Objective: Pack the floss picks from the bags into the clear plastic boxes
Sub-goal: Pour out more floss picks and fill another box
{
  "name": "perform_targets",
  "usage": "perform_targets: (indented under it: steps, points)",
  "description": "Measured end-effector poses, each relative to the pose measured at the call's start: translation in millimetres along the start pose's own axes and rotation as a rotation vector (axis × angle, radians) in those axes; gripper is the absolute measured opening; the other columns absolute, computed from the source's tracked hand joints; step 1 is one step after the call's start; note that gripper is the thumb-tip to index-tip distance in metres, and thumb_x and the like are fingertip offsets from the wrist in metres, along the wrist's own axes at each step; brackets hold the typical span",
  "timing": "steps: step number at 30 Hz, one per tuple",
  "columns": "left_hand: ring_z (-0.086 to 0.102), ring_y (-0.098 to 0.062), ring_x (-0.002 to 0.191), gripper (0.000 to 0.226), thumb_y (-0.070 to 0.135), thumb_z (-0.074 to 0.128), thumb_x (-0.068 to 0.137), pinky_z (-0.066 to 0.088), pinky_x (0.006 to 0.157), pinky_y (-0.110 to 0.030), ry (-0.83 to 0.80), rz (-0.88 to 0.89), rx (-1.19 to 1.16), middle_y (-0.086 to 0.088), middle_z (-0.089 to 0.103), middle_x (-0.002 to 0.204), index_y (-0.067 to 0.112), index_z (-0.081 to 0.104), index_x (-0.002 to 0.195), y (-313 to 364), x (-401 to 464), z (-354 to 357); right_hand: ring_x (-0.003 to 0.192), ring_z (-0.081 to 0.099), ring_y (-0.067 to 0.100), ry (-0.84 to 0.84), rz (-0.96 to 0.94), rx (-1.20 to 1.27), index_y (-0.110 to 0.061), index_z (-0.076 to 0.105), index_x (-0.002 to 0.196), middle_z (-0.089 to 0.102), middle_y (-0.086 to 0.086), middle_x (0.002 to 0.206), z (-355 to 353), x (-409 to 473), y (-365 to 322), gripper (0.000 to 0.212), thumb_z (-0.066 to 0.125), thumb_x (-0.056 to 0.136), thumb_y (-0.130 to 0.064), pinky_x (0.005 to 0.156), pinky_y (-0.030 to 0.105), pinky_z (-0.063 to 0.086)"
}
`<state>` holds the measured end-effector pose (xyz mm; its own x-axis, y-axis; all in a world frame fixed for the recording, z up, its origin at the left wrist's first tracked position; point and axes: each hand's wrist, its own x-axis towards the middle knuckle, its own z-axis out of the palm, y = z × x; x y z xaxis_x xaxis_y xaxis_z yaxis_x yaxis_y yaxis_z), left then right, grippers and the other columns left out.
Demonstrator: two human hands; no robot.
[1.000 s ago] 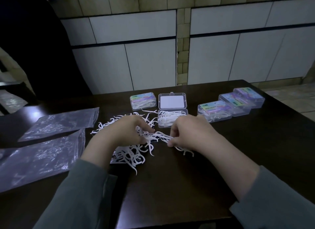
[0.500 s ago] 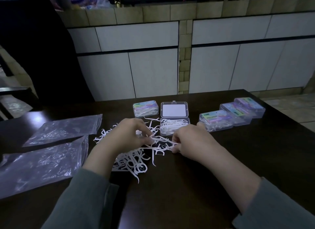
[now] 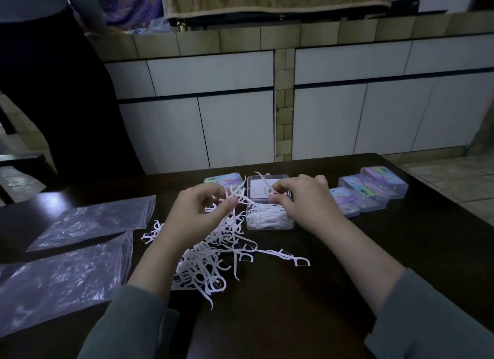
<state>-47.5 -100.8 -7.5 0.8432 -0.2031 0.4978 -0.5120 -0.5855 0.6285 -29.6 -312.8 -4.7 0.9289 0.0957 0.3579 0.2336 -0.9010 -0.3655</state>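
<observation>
Two flattened clear plastic bags (image 3: 88,219) on the far left of the dark wooden counter (image 3: 401,251), apparently emptied and set aside out of the work area. Just right of them, a tangled heap of thin white plastic floss picks (image 3: 211,257), curved handles and small forked heads crossing every way, one stray pick (image 3: 283,257) lying apart toward the right. Above the heap, left hand (image 3: 199,214) raised, grip pinched on a few picks between thumb and curled fingers, probably to sort and align them. Behind it, a closed clear box with a colourful label (image 3: 223,178). Right hand (image 3: 304,201) likewise clenched on the same picks, held over the open clear plastic box (image 3: 270,217), already partly filled, lid tipped back. Furthest right, a row of three closed, labelled boxes (image 3: 371,190), seemingly finished.
</observation>
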Motion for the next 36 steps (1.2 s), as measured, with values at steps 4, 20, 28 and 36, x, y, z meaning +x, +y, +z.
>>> perform_targets:
  steps: [4,20,28,36]
  points:
    - [0.044,-0.002,0.052,0.021,0.023,0.068,0.088,0.033,0.051,-0.009,0.117,0.012,-0.041,0.03,0.054,0.057,0.024,0.063,0.068,5.8,12.1,8.5,0.11,0.046,0.014,0.033,-0.039,-0.043,-0.031,0.065,0.12,0.064,-0.008,0.119,6.0,16.9,2.8,0.031,0.055,0.094,-0.046,0.09,0.034,0.026]
    - [0.056,-0.008,0.079,0.014,0.03,0.067,0.089,0.045,0.06,-0.024,0.348,-0.041,0.197,0.013,0.061,0.086,0.018,0.074,0.087,-13.2,38.0,43.9,0.091,0.027,0.009,-0.131,-0.164,-0.211,-0.034,0.069,0.115,0.061,-0.008,0.107,5.2,24.6,13.3,0.037,0.064,0.084,-0.053,0.081,0.029,0.019]
    - [0.048,-0.011,0.095,0.022,0.036,0.057,0.094,0.035,0.066,-0.026,0.138,0.014,0.575,0.007,0.064,0.106,0.026,0.073,0.105,1.0,40.9,54.4,0.12,0.044,0.014,-0.237,-0.057,-0.224,-0.038,0.054,0.131,0.061,-0.012,0.125,-8.4,21.9,34.7,0.079,0.055,0.066,-0.083,0.099,0.039,0.025]
    - [0.053,-0.013,0.112,0.031,0.045,0.065,0.087,0.048,0.092,-0.036,-0.241,-0.074,0.477,0.009,0.063,0.121,0.033,0.068,0.116,10.6,48.0,71.7,0.102,0.022,0.007,-0.382,-0.065,-0.166,-0.038,0.044,0.141,0.052,-0.009,0.132,-18.5,9.9,33.2,0.078,0.065,0.073,-0.07,0.087,0.032,0.025]
